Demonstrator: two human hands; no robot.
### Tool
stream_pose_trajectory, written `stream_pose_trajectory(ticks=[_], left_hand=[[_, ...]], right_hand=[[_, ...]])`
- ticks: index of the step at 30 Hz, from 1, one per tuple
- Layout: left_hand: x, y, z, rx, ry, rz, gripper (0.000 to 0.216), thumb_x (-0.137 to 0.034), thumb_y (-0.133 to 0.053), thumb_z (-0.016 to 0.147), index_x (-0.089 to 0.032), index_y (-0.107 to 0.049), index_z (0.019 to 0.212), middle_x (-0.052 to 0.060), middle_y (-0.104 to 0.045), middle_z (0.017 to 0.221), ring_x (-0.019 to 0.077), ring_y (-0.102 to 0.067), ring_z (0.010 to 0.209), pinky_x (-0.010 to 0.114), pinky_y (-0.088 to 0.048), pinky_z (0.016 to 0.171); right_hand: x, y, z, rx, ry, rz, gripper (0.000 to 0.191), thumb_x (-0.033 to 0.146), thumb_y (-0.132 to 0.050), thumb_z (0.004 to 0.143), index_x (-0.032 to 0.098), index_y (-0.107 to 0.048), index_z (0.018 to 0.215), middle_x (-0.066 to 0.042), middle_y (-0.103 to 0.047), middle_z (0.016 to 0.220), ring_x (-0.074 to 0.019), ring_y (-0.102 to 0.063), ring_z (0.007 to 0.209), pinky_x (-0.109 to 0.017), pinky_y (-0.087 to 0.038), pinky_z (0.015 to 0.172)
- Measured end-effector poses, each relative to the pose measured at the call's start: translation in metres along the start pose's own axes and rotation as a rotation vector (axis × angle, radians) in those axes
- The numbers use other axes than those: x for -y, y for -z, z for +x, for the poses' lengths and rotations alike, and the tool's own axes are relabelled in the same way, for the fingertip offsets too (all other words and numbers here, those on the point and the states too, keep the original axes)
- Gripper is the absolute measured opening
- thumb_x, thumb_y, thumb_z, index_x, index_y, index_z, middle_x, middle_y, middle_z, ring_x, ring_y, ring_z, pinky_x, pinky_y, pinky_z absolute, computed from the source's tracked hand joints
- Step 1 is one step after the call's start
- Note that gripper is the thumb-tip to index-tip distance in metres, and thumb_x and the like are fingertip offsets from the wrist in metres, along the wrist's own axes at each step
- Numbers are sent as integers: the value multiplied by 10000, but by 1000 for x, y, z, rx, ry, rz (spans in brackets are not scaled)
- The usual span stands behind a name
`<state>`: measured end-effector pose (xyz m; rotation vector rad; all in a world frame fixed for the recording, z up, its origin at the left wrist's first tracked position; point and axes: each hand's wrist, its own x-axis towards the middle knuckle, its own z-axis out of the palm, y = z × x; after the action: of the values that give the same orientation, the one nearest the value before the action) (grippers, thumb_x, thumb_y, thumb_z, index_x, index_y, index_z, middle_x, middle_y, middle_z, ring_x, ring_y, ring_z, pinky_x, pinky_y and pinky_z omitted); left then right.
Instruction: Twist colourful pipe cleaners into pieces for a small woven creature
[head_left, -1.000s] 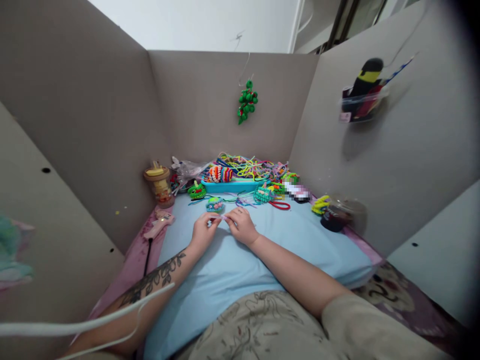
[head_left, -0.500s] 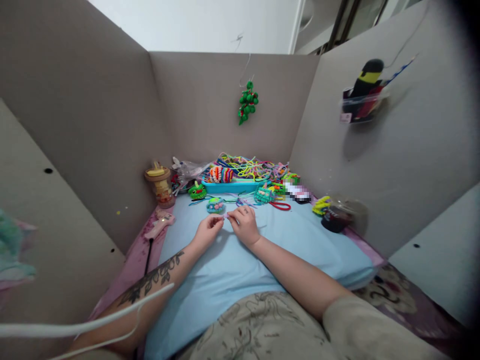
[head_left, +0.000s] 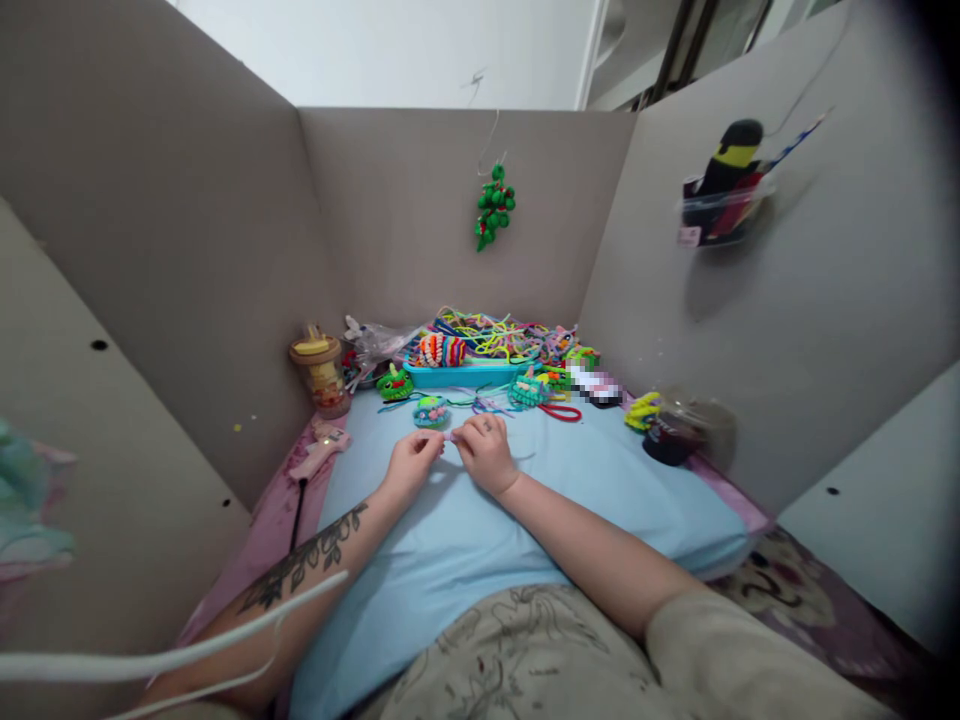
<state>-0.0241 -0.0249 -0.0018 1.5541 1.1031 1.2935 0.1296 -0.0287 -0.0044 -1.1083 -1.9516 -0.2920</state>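
Observation:
My left hand (head_left: 412, 464) and my right hand (head_left: 489, 455) meet above the blue cloth, fingertips closed in a pinch. Between them stretches a small lilac strip (head_left: 448, 436), gripped at each side; most of it is hidden by the fingers, and whether it is cord or something else is too small to tell. Just beyond the left fingers sits a round teal knotted piece (head_left: 430, 411) with pink bits. A second teal braided piece (head_left: 529, 389) lies behind the right hand, with loose purple and blue cords (head_left: 489, 403) beside it.
A blue tray (head_left: 472, 376) heaped with colourful cords stands at the back. To its left are a green knotted figure (head_left: 394, 383) and a lidded cup (head_left: 322, 378). A phone (head_left: 596, 384) and a dark jar (head_left: 670, 437) lie to the right. Grey panels surround the surface; a white curved arm (head_left: 225, 640) crosses lower left.
The fingertips have shifted slightly, and a little more of the lilac strip shows between them. Both hands stay in nearly the same place.

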Motion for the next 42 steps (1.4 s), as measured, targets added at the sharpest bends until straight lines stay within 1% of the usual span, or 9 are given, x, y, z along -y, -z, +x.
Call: stream_pose_trajectory(ticks=[1, 4, 7, 11, 15, 24, 28, 36, 42], left_hand=[[1, 1, 1, -17, -10, 7, 283, -414, -550, 734, -145, -598, 659, 6, -571, 607, 126, -512, 605, 233, -403, 603], [4, 3, 3, -69, -20, 19, 273, -411, -559, 725, -144, -614, 733, 14, -595, 647, 133, -532, 627, 237, -418, 611], [7, 4, 3, -81, -30, 32, 278, -402, -566, 722, -138, -616, 791, 17, -608, 675, 130, -536, 626, 236, -419, 604], [9, 3, 2, -74, -69, 57, 262, -384, -571, 730, -143, -606, 827, 13, -616, 695, 123, -538, 618, 235, -421, 603], [7, 2, 0, -47, -108, 69, 229, -361, -565, 739, -152, -602, 826, 27, -633, 757, 130, -563, 665, 247, -437, 645], [10, 0, 1, -16, -69, 33, 243, -374, -568, 737, -149, -599, 821, 27, -631, 740, 136, -571, 673, 247, -446, 647], [10, 0, 1, -1, -69, 18, 244, -376, -571, 737, -146, -602, 811, 31, -636, 751, 139, -578, 692, 248, -444, 668], [8, -1, 1, -12, -86, 24, 226, -357, -567, 746, -150, -605, 829, 24, -634, 750, 130, -564, 676, 240, -429, 645], [5, 2, 2, 43, -112, 7, 253, -338, -584, 733, -149, -638, 894, 62, -664, 890, 158, -583, 786, 261, -437, 720]], right_hand=[[1, 1, 0, 7, -6, 13, 112, 252, -519, 830, 196, -610, 863, -55, -573, 853, -202, -437, 880, -348, -286, 810], [2, 4, 1, 25, -18, 47, 205, 251, -532, 808, 186, -584, 995, -69, -573, 932, -216, -434, 940, -359, -286, 845], [3, 6, 2, 46, -12, 69, 236, 228, -503, 819, 194, -574, 1041, -69, -581, 952, -219, -433, 951, -364, -281, 856], [2, 5, 2, 64, -13, 51, 199, 212, -480, 836, 197, -598, 996, -65, -594, 915, -216, -436, 935, -364, -276, 851], [2, 5, 2, 82, -12, 46, 171, 202, -480, 839, 200, -618, 940, -62, -594, 867, -209, -447, 907, -361, -276, 831], [3, 5, 1, 88, 28, 28, 141, 228, -479, 844, 192, -615, 847, -49, -593, 813, -198, -445, 888, -352, -260, 829], [2, 2, 0, 87, 33, 31, 158, 231, -461, 854, 190, -613, 840, -47, -595, 812, -198, -443, 887, -353, -258, 824], [2, 3, 1, 81, -15, 91, 131, 205, -488, 827, 193, -613, 865, -46, -586, 838, -196, -446, 892, -350, -263, 825], [-2, 1, 0, 34, -43, 79, 139, 206, -482, 842, 193, -620, 850, -39, -587, 802, -190, -453, 854, -336, -273, 795]])
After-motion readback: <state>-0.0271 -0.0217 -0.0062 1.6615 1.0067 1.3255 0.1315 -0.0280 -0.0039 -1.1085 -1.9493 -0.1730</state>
